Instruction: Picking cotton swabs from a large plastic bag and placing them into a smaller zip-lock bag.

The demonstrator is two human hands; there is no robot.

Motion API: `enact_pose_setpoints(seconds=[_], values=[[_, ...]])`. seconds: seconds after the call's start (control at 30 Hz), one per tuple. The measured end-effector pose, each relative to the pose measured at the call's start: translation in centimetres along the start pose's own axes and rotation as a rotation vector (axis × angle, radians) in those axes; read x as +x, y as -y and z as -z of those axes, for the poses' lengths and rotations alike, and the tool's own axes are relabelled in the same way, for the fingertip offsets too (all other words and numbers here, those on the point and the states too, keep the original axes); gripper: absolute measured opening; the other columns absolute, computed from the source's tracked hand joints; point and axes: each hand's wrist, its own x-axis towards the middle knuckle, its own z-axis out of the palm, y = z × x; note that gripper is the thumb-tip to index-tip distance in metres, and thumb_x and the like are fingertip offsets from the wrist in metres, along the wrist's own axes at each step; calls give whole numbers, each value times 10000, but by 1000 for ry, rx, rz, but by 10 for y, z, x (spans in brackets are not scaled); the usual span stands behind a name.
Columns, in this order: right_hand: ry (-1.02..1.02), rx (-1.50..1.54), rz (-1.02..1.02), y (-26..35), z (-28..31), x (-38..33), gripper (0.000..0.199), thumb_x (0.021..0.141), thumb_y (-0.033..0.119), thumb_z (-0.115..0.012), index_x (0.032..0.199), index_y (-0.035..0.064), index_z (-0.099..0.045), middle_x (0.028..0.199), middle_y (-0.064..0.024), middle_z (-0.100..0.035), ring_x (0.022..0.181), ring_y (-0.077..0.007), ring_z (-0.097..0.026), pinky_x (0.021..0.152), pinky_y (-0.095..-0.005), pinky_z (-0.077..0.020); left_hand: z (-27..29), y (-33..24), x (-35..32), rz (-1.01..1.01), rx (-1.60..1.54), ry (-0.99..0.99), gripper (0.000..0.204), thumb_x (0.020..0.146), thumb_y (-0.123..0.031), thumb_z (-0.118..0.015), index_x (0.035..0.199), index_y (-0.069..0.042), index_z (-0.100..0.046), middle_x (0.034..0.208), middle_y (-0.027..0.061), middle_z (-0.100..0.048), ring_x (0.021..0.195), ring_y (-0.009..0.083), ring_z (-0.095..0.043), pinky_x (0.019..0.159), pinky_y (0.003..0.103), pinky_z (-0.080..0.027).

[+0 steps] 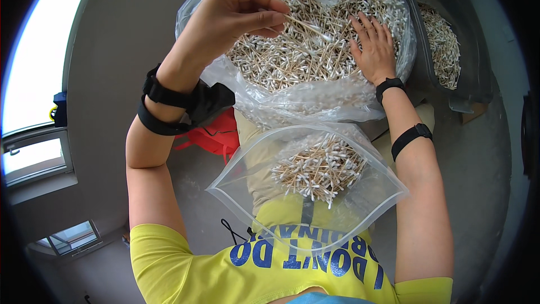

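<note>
A big clear plastic bag (332, 104) lies open in front of me, filled with a heap of loose cotton swabs (292, 59) with pale wooden sticks and white tips. Above its left part, my left hand (236, 14) pinches a cotton swab (304, 24) between thumb and fingers; whether more than one is held I cannot tell. My right hand (374, 48) rests with spread fingers on the swabs at the right side of the bag. Across my lap, a smaller clear zip bag (247, 186) gapes open, with a pile of cotton swabs (320, 166) inside it.
At the right stands a dark grey bin (475, 50) with more cotton swabs (441, 45) in it. Something red, perhaps a fabric bag (211, 138), lies on the grey floor (194, 180) left of my lap. Windows (39, 160) line the left wall.
</note>
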Motion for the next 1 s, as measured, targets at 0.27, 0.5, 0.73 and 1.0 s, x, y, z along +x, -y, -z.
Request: enact_pose_setpoints(seconds=[0.27, 0.5, 0.73, 1.0], values=[[-4, 0, -1, -2, -1, -2, 532, 950, 331, -552, 1462, 251, -431, 1492, -36, -431, 1363, -284, -401, 1171, -474, -265, -50, -77, -65, -52, 24, 159, 174, 743, 9, -806, 896, 33, -725, 881, 146, -723, 833, 197, -726, 711, 280, -600], [-12, 2, -2, -2, 0, -2, 530, 952, 332, -547, 1462, 252, -429, 1494, -30, -429, 1363, -285, -401, 1175, -473, -262, -34, -56, -31, 6, 263, 53, 259, 853, -165, -758, 1032, 19, -725, 946, 119, -734, 882, 198, -718, 791, 317, -579], [-19, 22, 1, 2, 0, 0, 522, 952, 330, -541, 1458, 256, -433, 1489, -28, -433, 1360, -284, -404, 1176, -471, -261, 5, 94, 39, -54, 1072, -104, 200, 891, -157, -694, 1072, -72, -701, 984, 96, -715, 840, 262, -709, 769, 361, -574], [-20, 17, -10, -2, 1, -1, 516, 950, 333, -541, 1452, 267, -441, 1485, -23, -438, 1351, -280, -413, 1172, -467, -266, -19, 121, 83, -188, 1460, -333, 367, 825, -290, -748, 1169, -217, -643, 1150, 37, -615, 1065, 270, -618, 796, 408, -554]])
